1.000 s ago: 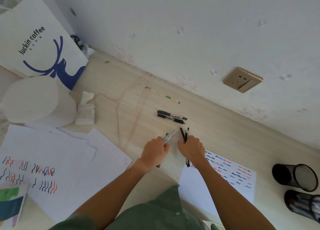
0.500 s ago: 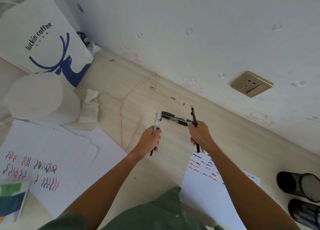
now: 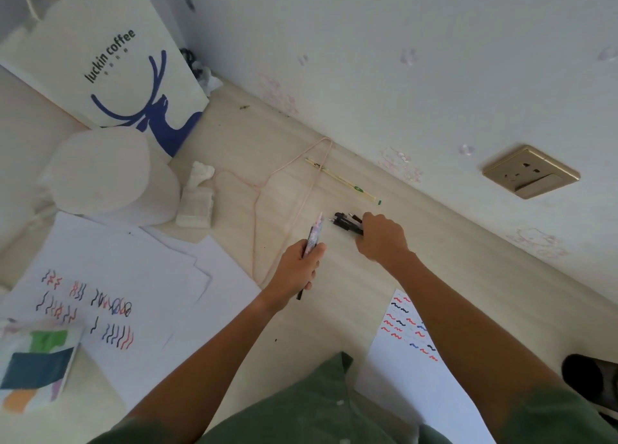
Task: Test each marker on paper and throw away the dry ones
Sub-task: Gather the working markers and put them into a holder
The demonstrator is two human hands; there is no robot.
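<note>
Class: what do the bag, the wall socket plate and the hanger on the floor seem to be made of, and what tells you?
Bag: matte white paper, probably; stiff flat sides, crisp folds, printed logo.
Socket plate: metal or metallic-coated plastic; brushed gold sheen, can't tell which.
Hanger: thin wire, seemingly pink-coated; slim bent outline.

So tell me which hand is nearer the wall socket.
Right. The right hand lies on the black pens, below and left of the wall socket; the left hand sits further left, holding a pen.
</note>
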